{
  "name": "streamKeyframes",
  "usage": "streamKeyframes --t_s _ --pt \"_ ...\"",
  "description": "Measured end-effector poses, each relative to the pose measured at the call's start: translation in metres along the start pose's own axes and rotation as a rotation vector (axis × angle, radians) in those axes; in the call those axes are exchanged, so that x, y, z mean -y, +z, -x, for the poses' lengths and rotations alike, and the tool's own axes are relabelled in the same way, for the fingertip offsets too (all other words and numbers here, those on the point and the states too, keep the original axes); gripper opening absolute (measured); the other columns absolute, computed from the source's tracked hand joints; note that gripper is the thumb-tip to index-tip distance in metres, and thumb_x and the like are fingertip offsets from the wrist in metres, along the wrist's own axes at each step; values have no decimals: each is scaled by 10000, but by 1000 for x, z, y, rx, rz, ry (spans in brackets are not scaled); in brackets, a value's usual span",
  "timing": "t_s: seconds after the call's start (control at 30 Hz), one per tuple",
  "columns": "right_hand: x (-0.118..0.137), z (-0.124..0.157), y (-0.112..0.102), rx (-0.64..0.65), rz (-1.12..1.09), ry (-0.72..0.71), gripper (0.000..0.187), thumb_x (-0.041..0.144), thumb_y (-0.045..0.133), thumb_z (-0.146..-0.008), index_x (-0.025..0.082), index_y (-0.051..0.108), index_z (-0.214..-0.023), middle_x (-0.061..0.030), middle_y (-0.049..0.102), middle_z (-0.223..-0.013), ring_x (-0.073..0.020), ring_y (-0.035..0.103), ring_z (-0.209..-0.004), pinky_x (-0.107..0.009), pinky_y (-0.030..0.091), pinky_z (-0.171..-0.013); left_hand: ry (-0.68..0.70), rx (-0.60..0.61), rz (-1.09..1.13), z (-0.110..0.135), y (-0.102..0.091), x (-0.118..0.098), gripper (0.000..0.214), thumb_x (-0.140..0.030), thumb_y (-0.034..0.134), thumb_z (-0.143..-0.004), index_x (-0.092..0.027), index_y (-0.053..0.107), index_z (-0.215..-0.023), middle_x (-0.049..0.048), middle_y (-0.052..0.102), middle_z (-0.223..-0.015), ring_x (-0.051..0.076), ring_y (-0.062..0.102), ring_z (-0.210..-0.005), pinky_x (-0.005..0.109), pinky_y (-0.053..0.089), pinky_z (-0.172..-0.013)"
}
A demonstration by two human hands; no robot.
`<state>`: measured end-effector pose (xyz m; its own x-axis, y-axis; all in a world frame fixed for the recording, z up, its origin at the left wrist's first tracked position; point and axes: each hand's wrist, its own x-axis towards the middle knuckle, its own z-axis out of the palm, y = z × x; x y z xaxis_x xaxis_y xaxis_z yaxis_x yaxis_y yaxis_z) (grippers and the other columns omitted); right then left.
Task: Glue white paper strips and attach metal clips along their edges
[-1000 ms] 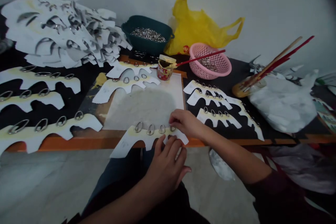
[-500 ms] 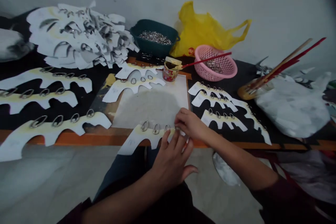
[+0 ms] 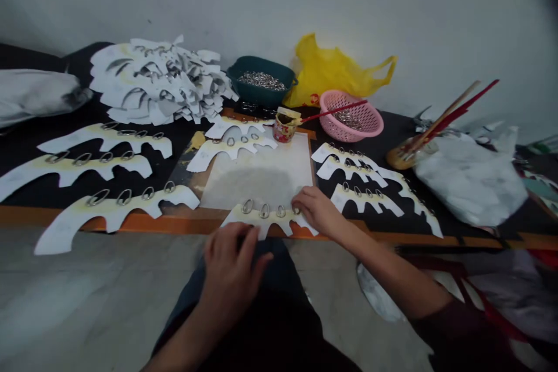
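Note:
A white cut-out piece (image 3: 267, 218) with several metal rings glued along a yellow strip lies at the front edge of the low table, on a white sheet (image 3: 261, 171). My right hand (image 3: 317, 209) rests on its right end, fingers curled and pinched at the last ring. My left hand (image 3: 230, 264) is below the piece's left end, fingers stretched out and slightly spread, holding nothing; its fingertips reach the piece's lower edge. My dark-clothed lap is beneath both hands.
Similar ringed pieces lie left (image 3: 117, 204) and right (image 3: 364, 197). A heap of pieces (image 3: 161, 78), a green tub of rings (image 3: 260, 78), a yellow bag (image 3: 335, 70), a pink basket (image 3: 351, 116) and a glue pot (image 3: 285, 125) with a red brush stand behind. A white bag (image 3: 471, 177) lies right.
My left hand has slid left and down, off the piece's right part to below its left end. My right hand stays at the last ring. The view has tilted up.

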<state>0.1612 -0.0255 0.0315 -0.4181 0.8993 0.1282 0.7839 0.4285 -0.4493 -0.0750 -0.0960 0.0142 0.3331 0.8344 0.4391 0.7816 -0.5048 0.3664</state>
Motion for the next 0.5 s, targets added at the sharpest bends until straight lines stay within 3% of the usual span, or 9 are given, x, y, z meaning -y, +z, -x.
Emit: streamKeyframes --t_s 0.13,0.37,0.5 --pt "6 20 -8 -148 -30 183 239 162 398 -895 172 609 -1008 -105 596 -964 -205 557 -932 -349 444 -843 -218 -47 -11 9 -4 29 438 -396 513 -833 -162 483 -1201 163 430 -1154 326 448 -1078 533 404 -906" --pt "18 48 -3 -121 -39 392 270 243 447 -859 140 572 -1076 -110 612 -933 -215 587 -868 -361 458 -810 -513 28 323 12 -6 23 452 -441 512 -807 -181 493 -1176 108 350 -1162 271 467 -1084 459 482 -871" --pt "18 44 -3 -106 -100 435 251 284 512 -795 164 577 -1006 -65 611 -827 -207 592 -761 -355 469 -733 -586 48 454 -2 -19 29 398 -444 520 -793 -168 546 -1079 105 447 -1112 260 521 -1031 449 475 -858"
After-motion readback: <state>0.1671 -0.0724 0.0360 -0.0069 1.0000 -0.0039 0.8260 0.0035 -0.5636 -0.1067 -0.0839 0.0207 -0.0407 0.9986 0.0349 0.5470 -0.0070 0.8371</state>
